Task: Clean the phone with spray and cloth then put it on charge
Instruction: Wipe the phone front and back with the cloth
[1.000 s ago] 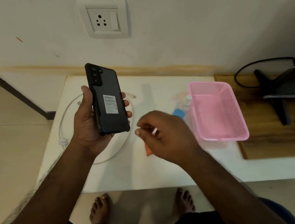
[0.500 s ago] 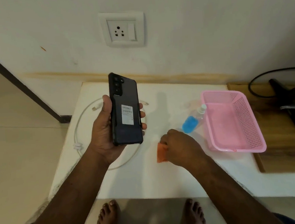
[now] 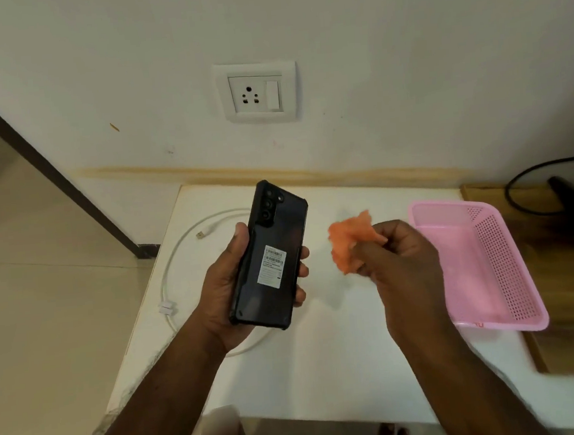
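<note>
Left hand [image 3: 228, 290] fingers [image 3: 300, 252] wrapped round phone [image 3: 269, 256]; right hand [image 3: 399, 260] fingers pinching orange cloth [image 3: 350, 238], seemingly bunched.

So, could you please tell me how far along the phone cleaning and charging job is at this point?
Done: nothing shows as finished; whether spray was applied cannot be told. In hand: the left hand grips the phone back-up, and the right hand pinches the orange cloth beside it, not touching. Left: wiping, then charging; the white cable lies loose on the table, not plugged into the phone.
</note>
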The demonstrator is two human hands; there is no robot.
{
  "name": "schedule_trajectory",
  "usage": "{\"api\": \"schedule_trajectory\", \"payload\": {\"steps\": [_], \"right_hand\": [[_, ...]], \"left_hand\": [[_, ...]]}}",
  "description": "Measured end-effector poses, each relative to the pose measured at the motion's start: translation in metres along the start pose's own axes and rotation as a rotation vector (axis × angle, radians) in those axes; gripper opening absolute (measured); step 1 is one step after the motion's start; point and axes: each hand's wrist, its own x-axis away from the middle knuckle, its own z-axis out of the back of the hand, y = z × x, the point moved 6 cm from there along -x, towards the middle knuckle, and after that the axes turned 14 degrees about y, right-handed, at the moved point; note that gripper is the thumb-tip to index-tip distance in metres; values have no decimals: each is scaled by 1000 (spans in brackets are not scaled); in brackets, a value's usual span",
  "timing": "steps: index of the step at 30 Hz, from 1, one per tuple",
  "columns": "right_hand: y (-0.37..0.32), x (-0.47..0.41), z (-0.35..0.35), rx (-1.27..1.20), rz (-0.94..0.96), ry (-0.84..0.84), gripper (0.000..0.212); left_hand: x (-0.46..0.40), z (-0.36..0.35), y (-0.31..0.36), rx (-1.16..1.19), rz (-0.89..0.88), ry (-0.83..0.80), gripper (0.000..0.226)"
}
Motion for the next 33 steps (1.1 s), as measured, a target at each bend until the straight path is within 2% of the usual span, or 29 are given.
{"api": "schedule_trajectory", "payload": {"steps": [2,4,9,13,18,22,25,28,30,33], "right_hand": [[-15,2,9,84,263,167,8],[-26,5,10,117,436,206,7],[-30,25,-12,309,726,-13,34],[-25,22,-17,356,707,-54,40],[-21,25,-21,281,651,-106,44],[-21,32,-25,292,694,-96,37],[-19,38,-30,284,712,-165,31],[-16,35,-31,117,618,-253,23],[-17,24,-22,-24,490,-165,18],[-21,12,-1,-111,514,107,19]], "left_hand": [[0,-3,-6,-10,33,-17,84],[1,-8,-14,-45,64,-45,83],[5,-16,-33,-147,180,-93,80],[6,-16,-34,-159,214,-89,77],[6,-15,-32,-136,190,-62,76],[4,-11,-29,-132,136,-22,69],[2,-5,-26,-121,95,28,68],[0,-2,-22,-98,95,50,73],[-1,-5,-22,-76,136,16,79],[0,-7,-24,-68,188,-9,90]]}}
